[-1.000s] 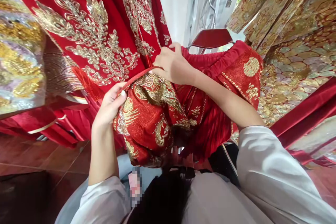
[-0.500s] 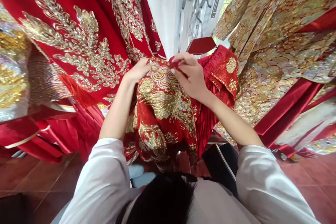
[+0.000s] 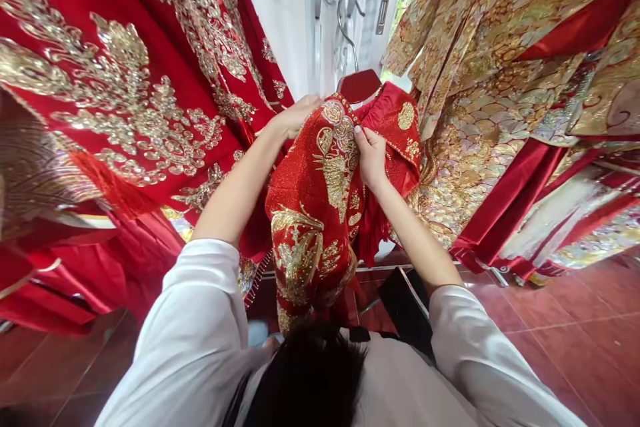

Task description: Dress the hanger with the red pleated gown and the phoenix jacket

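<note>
I hold a red garment with gold embroidery point(image 3: 313, 213) up in front of me, hanging lengthwise from its top edge. My left hand point(image 3: 295, 117) grips the top left of the cloth, fingers curled over it. My right hand point(image 3: 371, 155) pinches the cloth's right edge just below the top. Right behind the garment's top is a red hanger point(image 3: 359, 83) with a metal hook point(image 3: 346, 20), and another red piece with gold medallions point(image 3: 400, 127) hangs from it.
A large red robe with gold and silver embroidery point(image 3: 125, 80) hangs at the left. Gold scale-patterned robes with red lining point(image 3: 500, 93) hang at the right. A white wall and window frame point(image 3: 320, 7) stand behind. Red floor tiles point(image 3: 575, 347) lie below.
Both my hands have lifted the red garment higher and farther forward, up to the hanger. The cloth now hangs long and narrow instead of bunched at waist height.
</note>
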The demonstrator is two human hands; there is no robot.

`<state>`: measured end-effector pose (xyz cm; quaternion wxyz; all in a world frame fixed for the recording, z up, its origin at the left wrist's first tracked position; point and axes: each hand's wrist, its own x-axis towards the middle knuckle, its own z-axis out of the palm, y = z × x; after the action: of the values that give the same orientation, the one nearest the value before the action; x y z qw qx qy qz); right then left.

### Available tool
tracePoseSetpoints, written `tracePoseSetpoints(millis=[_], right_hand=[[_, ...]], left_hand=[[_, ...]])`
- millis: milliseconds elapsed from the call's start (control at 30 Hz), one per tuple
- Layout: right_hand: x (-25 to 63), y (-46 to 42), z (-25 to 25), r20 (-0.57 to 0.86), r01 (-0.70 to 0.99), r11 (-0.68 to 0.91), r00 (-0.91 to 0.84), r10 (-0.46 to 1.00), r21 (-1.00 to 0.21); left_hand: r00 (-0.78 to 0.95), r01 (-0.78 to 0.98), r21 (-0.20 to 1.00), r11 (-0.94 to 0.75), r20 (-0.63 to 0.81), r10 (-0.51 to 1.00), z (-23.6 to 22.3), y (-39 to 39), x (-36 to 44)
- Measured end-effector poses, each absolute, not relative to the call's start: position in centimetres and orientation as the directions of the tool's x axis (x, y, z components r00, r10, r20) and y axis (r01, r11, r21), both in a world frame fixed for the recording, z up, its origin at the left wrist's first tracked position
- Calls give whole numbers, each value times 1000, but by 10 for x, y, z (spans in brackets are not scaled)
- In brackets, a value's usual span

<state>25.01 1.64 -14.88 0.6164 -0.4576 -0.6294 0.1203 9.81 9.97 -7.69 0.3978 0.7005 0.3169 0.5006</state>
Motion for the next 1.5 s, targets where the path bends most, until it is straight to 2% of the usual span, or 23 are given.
tracePoseSetpoints(millis=[67, 200, 300, 433, 500, 600, 700, 800, 900, 1033, 1100, 1200, 1267, 1400, 1500], right_hand=[[244, 17, -153, 664, 443, 532, 228, 712, -722], [235, 8, -159, 673, 430, 531, 317, 669, -730], [230, 3, -159, 675, 422, 540, 301, 674, -728], [224, 2, -155, 731, 423, 612, 215, 648, -668], [221, 3, -154, 749, 470, 609, 203, 631, -640], [215, 3, -155, 768, 563, 576, 179, 615, -593], [208, 1, -160, 791, 616, 578, 126, 598, -535], [210, -6, -156, 808, 624, 620, 32, 588, -475], [234, -6, -134, 817, 634, 663, -84, 570, -398], [297, 21, -92, 876, 747, 575, 18, 482, -332], [325, 37, -78, 846, 799, 505, 10, 533, -327], [346, 47, -67, 738, 838, 444, -75, 670, -318], [348, 43, -63, 674, 851, 425, -120, 729, -309], [338, 30, -50, 608, 850, 399, -122, 785, -345], [337, 31, -38, 531, 805, 395, -120, 839, -443]], left_hand=[[425, 196, 864, -463, 351, 835, -74, 89, 97], [236, 496, 641, -586, 550, 801, -58, 53, 83], [272, 613, 576, -541, 489, 829, -46, 26, 76], [445, 581, 606, -543, 322, 836, -35, 12, 79], [476, 556, 616, -558, 314, 821, -32, 12, 85], [418, 615, 598, -514, 305, 856, -25, 12, 99], [291, 782, 528, -332, 162, 943, -14, 10, 112], [245, 844, 474, -252, 77, 966, -5, 12, 119], [267, 799, 543, -256, 61, 962, -3, 22, 115], [277, 713, 673, -197, -13, 961, -6, 32, 107], [215, 754, 634, -172, 9, 977, -5, 34, 105], [135, 884, 435, -173, 118, 984, 2, 32, 104], [116, 911, 380, -163, 145, 983, 7, 32, 105], [130, 838, 518, -172, 116, 985, 11, 36, 110], [197, 776, 583, -241, 138, 971, 5, 43, 110]])
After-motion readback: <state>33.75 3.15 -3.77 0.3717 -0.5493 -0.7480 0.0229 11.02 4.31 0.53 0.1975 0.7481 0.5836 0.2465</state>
